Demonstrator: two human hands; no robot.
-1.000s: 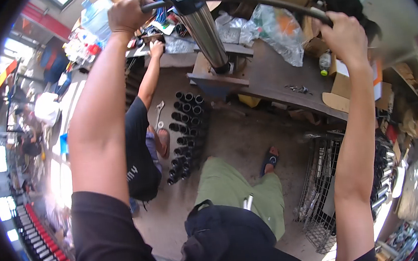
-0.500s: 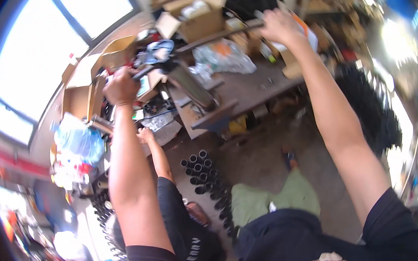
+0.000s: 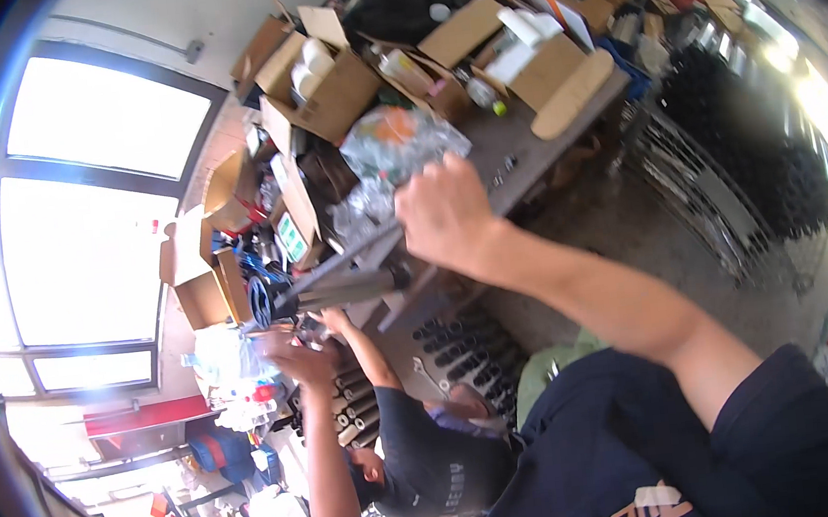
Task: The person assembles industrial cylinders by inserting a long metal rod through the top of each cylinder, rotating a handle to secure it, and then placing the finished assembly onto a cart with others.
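My right hand (image 3: 444, 211) is closed around one end of a long dark bar (image 3: 335, 264) above the workbench. Leftward, the bar runs to a black round fitting (image 3: 261, 301) at the end of a metal cylinder (image 3: 347, 289). That cylinder lies across the bench's near edge, its other end by a flat plate. Close below the fitting is my left hand (image 3: 294, 355), its fingers smeared by motion, so its hold on the bar does not show. A co-worker's hand (image 3: 335, 321) reaches in just beside it, under the cylinder.
On the workbench (image 3: 563, 149) stand open cardboard boxes (image 3: 338, 91) and a clear plastic bag (image 3: 398, 145). A co-worker in a dark shirt (image 3: 442, 450) sits low at my left. Black tubes (image 3: 463, 348) stand in rows on the floor. Metal racking (image 3: 706, 181) is at the right.
My right hand has swung the bar's end left and nearer. My left hand has come down and nearer, off its former place at the bar's far left. The view has turned.
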